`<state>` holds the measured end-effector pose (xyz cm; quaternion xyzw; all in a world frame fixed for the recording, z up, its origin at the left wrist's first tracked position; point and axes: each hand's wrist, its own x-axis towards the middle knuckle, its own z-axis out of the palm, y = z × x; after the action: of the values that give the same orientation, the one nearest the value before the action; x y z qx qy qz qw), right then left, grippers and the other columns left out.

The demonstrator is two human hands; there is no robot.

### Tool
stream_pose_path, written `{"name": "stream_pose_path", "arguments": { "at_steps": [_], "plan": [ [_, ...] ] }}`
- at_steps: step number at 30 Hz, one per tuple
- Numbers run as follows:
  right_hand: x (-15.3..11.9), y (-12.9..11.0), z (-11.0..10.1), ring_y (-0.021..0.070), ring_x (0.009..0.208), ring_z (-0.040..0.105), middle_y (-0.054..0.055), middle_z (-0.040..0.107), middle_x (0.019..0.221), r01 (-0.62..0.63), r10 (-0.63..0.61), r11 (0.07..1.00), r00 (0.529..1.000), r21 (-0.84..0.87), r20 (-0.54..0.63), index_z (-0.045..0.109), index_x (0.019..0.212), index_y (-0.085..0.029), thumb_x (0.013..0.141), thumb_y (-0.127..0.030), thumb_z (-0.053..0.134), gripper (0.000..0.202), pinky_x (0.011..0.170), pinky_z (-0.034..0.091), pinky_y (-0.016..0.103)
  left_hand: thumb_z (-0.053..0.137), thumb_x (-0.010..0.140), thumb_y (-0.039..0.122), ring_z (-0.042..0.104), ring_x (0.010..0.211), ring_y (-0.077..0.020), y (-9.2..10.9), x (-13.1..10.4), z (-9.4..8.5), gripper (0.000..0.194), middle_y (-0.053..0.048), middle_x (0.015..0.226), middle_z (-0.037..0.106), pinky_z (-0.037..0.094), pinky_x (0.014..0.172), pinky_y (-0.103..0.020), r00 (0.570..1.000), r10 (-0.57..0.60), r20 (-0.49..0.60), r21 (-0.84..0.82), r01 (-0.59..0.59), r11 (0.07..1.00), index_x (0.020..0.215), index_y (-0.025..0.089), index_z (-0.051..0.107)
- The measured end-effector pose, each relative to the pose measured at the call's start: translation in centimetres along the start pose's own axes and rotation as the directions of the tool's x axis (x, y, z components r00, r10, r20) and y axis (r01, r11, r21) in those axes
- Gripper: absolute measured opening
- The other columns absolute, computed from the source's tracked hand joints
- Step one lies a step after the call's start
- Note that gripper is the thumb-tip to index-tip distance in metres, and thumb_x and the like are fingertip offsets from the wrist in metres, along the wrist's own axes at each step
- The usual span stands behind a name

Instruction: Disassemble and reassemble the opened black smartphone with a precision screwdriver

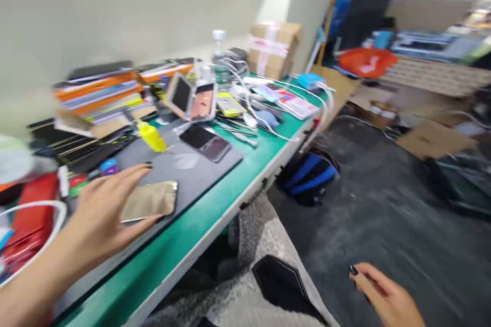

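My left hand (109, 212) is spread over the grey mat (203, 184) at the left. Its fingers and thumb are apart on either side of a flat phone-shaped thing (151, 200) with a gold-brown face, which lies on the mat. Whether the hand touches it cannot be made out. Farther along the mat lies a dark phone (206, 141), and a yellow bottle (151, 135) is near it. My right hand (387, 294) hangs in the air over the dark floor at the lower right, away from the table. Its fingers are curled together, and no object shows in them.
The green table (268, 156) holds an opened phone case (192, 97), several thin tools (238, 130), white cables and a taped cardboard box (274, 48). Stacked flat boxes (99, 92) stand along the wall. A black and blue bag (310, 176) sits on the floor below.
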<state>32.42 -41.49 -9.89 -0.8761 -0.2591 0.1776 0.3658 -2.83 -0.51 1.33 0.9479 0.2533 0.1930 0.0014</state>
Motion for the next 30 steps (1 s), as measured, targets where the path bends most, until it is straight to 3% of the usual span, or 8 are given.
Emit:
{"name": "stream_pose_path", "arguments": {
  "at_steps": [3,9,13,18,20,23,27,30],
  "plan": [
    [5.6,-9.8,1.2,0.0202,0.053,0.063,0.003,0.065,0.059,0.292,-0.294,0.956,0.940,0.037,0.172,0.068,0.061,-0.026,0.077,-0.043,0.065,0.024,0.052,0.052,0.027,0.077,0.075,0.038,0.066,0.120,-0.0341,-2.7,0.0,0.9,0.073,-0.015,0.137,0.067,0.049,0.103,-0.050,0.983,0.011,0.182,-0.038,-0.004,0.999,0.141,0.023,0.051],
    [6.9,-23.0,7.6,0.0132,0.053,0.052,-0.001,0.055,0.057,0.533,-0.578,0.800,0.565,0.275,0.588,0.055,0.061,-0.023,0.088,-0.032,0.059,0.028,0.051,0.039,0.024,0.070,0.070,0.021,0.072,0.109,-0.0252,-3.6,0.6,1.7,0.063,-0.007,0.125,0.074,0.050,0.100,-0.039,0.969,-0.008,0.246,-0.112,0.037,0.993,0.131,0.027,0.054],
    [7.5,-27.5,12.1,0.0111,0.055,0.049,-0.002,0.054,0.060,0.481,-0.600,0.786,0.445,0.388,0.664,0.055,0.063,-0.021,0.080,-0.025,0.063,0.020,0.052,0.035,0.024,0.067,0.069,0.022,0.069,0.111,-0.0279,-3.1,1.0,0.7,0.063,-0.010,0.122,0.072,0.049,0.101,-0.044,0.975,-0.001,0.221,-0.111,0.026,0.993,0.130,0.022,0.051],
    [8.5,-31.4,15.7,0.0099,0.054,0.051,0.000,0.065,0.076,0.297,-0.512,0.858,0.552,0.419,0.658,0.069,0.091,-0.019,0.073,-0.027,0.069,0.019,0.051,0.040,0.023,0.066,0.073,0.025,0.060,0.119,-0.0307,-1.2,-0.1,-0.1,0.069,-0.016,0.132,0.059,0.054,0.097,-0.043,0.994,-0.112,-0.021,-0.004,0.112,0.994,0.138,0.018,0.045],
    [8.4,-32.7,16.6,0.0109,0.057,0.055,0.001,0.068,0.081,0.263,-0.539,0.839,0.525,0.477,0.659,0.069,0.101,-0.018,0.071,-0.032,0.074,0.033,0.052,0.043,0.023,0.066,0.076,0.027,0.057,0.119,-0.0302,-0.1,-0.3,-0.2,0.069,-0.016,0.131,0.056,0.055,0.095,-0.042,0.972,-0.187,-0.139,0.026,0.192,0.981,0.141,0.017,0.044],
    [8.2,-34.5,17.5,0.0114,0.059,0.053,-0.001,0.059,0.067,0.424,-0.707,0.706,0.473,0.567,0.525,0.062,0.076,-0.019,0.080,-0.033,0.068,0.016,0.053,0.041,0.022,0.064,0.082,0.029,0.058,0.114,-0.0300,1.8,-0.1,0.1,0.059,-0.018,0.125,0.057,0.055,0.092,-0.042,0.907,-0.243,-0.345,0.049,0.275,0.960,0.136,0.012,0.048],
    [9.0,-37.0,17.2,0.0118,0.062,0.052,0.000,0.058,0.066,0.639,-0.848,0.524,0.329,0.564,0.415,0.062,0.072,-0.018,0.093,-0.024,0.052,0.025,0.056,0.040,0.023,0.071,0.085,0.029,0.060,0.107,-0.0300,3.5,-0.3,1.0,0.055,-0.018,0.117,0.060,0.053,0.091,-0.042,0.758,-0.283,-0.588,0.074,0.399,0.914,0.132,0.008,0.050],
    [10.8,-39.6,16.5,0.0135,0.069,0.061,0.003,0.066,0.075,0.655,-0.842,0.459,0.107,0.600,0.528,0.071,0.088,-0.017,0.095,-0.020,0.052,0.021,0.062,0.046,0.023,0.076,0.082,0.044,0.061,0.110,-0.0308,3.2,-1.9,1.4,0.068,-0.018,0.121,0.060,0.052,0.093,-0.043,0.665,-0.427,-0.613,-0.098,0.472,0.876,0.136,0.014,0.048]
  ]
}}
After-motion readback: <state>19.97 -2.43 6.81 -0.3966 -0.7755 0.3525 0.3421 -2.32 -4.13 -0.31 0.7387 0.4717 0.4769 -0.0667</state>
